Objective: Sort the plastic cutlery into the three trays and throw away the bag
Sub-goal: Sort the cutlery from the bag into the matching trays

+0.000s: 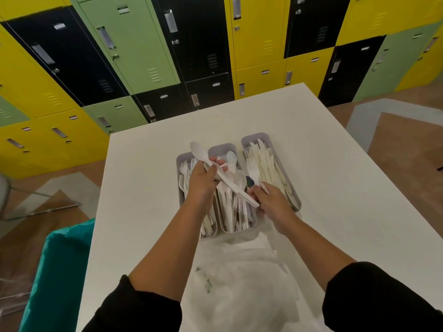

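White table (335, 178) has three grey trays side by side: forks in the left tray (180, 161), spoons in the middle tray (221, 147), knives in the right tray (254, 137), with the crumpled clear bag (239, 283) lying near the person. Left hand (203, 180) grips a white spoon (199, 150) over the trays. Right hand (271, 200) pinches what looks like a fork (253, 170).

Locker room or staff area: wall of yellow, green, black lockers (134, 44) behind white table (335, 188).
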`<state>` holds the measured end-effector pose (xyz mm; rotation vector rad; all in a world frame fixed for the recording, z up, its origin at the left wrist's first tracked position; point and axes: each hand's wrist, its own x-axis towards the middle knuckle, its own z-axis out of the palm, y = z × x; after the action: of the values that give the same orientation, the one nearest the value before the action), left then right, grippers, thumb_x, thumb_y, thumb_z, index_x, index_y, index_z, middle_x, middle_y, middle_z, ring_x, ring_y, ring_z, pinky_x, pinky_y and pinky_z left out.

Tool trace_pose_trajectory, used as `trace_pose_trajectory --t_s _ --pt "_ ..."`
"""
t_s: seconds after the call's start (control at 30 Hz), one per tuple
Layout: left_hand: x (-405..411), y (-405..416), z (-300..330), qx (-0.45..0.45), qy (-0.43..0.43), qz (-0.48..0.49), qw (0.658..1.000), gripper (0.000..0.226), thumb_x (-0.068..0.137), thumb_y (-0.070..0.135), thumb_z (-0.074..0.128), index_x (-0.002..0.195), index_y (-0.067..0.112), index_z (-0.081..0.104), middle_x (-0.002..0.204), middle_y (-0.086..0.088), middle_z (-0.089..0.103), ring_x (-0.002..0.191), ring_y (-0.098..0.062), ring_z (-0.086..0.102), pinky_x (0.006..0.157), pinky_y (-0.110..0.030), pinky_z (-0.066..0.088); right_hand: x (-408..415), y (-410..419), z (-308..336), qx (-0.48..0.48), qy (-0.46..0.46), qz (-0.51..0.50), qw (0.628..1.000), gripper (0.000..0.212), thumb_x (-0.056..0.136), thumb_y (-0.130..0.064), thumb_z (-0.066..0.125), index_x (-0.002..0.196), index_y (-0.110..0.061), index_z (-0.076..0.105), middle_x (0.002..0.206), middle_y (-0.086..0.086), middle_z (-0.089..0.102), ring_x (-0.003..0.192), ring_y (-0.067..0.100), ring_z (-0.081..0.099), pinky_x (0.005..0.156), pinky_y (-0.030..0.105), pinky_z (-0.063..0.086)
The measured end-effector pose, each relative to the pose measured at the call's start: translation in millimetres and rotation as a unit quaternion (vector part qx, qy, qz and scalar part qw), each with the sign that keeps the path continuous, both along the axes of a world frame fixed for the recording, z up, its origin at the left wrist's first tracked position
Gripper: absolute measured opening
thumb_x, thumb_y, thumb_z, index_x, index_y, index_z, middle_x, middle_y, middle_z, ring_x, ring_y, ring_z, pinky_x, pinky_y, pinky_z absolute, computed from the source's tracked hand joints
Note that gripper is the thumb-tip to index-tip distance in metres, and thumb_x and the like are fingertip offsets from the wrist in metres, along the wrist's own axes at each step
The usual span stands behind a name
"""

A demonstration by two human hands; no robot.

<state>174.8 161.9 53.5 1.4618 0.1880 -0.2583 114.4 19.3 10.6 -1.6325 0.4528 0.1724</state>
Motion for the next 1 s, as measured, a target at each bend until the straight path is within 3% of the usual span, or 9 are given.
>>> trace_pose_trajectory --t_s 0.1,0.23,0.37,0.47,0.57,0.67,0.8,0.87,1.0 --pt "-1 -2 -5 0.047 -0.028 -0.041 0.998 0.017 0.099 0.004 0.039 0.103 0.013 0.053 0.101 -0.003 0.062 0.091 -0.013 0.063 0.084 -0.025 0.052 1 -7 -3 0.056 0.008 -0.077 0.995 0.028 0.098 -0.015 0.04 0.077 -0.014 0.058 0.063 0.001 0.054 0.052 0.012 0.047 0.047 0.022 0.039" --pt "-10 -9 -21 0.177 -0.05 -0.091 0.979 0.019 0.095 0.006 0.045 0.103 0.017 0.059 0.108 -0.01 0.066 0.101 -0.025 0.062 0.093 -0.038 0.048 4 -11 5 0.108 0.002 -0.115 0.987 0.026 0.099 -0.012 0.039 0.08 -0.012 0.057 0.061 0.003 0.053 0.049 0.012 0.046 0.043 0.019 0.042" --pt "-17 -12 -25 0.289 -0.083 -0.109 0.947 0.034 0.087 0.004 0.054 0.118 0.017 0.056 0.114 -0.008 0.064 0.091 -0.02 0.059 0.076 -0.031 0.047 5 -10 12 0.138 -0.015 -0.11 0.984 0.021 0.099 -0.009 0.036 0.091 -0.012 0.055 0.064 0.007 0.053 0.054 0.015 0.048 0.044 0.014 0.045" --pt "-18 -13 -26 0.343 -0.105 -0.088 0.929 0.06 0.085 0.002 0.057 0.14 0.016 0.037 0.136 -0.004 0.049 0.121 -0.021 0.049 0.091 -0.024 0.04 7 -7 13 0.17 -0.018 -0.106 0.979 0.022 0.098 -0.007 0.037 0.09 -0.014 0.056 0.067 0.011 0.055 0.057 0.017 0.05 0.049 0.018 0.048" --pt "-20 -15 -29 0.382 -0.144 -0.091 0.908 0.078 0.084 -0.004 0.059 0.148 0.017 0.02 0.15 -0.008 0.027 0.137 -0.021 0.031 0.108 -0.027 0.034 7 -4 15 0.182 -0.022 -0.09 0.979 0.022 0.097 -0.006 0.038 0.09 -0.014 0.057 0.069 0.009 0.056 0.056 0.015 0.051 0.051 0.018 0.049" --pt "-26 -15 -33 0.445 -0.191 -0.116 0.867 0.088 0.081 -0.001 0.067 0.149 0.019 0.016 0.149 -0.007 0.016 0.134 -0.02 0.021 0.096 -0.011 0.028 6 -3 15 0.136 -0.033 -0.073 0.988 0.023 0.098 -0.009 0.036 0.094 -0.015 0.057 0.074 0.003 0.057 0.058 0.013 0.054 0.052 0.02 0.05" --pt "-32 -6 -36 0.542 -0.208 -0.095 0.809 0.093 0.076 0.02 0.077 0.148 0.022 0.019 0.143 -0.01 0.021 0.126 -0.026 0.026 0.101 -0.031 0.037 9 -5 7 0.016 -0.023 -0.067 0.997 0.02 0.099 -0.017 0.038 0.1 -0.018 0.058 0.071 0.003 0.052 0.057 0.013 0.048 0.055 0.025 0.044" --pt "-34 -2 -38 0.533 -0.195 -0.108 0.816 0.093 0.074 0.02 0.079 0.147 0.022 0.021 0.145 -0.01 0.016 0.13 -0.027 0.021 0.105 -0.032 0.037 9 -5 5 -0.026 -0.001 -0.044 0.999 0.02 0.098 -0.017 0.039 0.1 -0.015 0.059 0.067 0.003 0.05 0.054 0.013 0.043 0.052 0.025 0.039" --pt "-39 -2 -40 0.469 -0.192 -0.118 0.854 0.079 0.078 0.009 0.075 0.143 0.02 0.031 0.155 -0.009 0.001 0.143 -0.023 0.008 0.109 -0.02 0.026 5 4 4 -0.075 0.022 0.028 0.997 0.032 0.097 -0.021 0.043 0.066 -0.027 0.046 0.064 0.0 0.049 0.056 0.014 0.041 0.057 0.027 0.036"
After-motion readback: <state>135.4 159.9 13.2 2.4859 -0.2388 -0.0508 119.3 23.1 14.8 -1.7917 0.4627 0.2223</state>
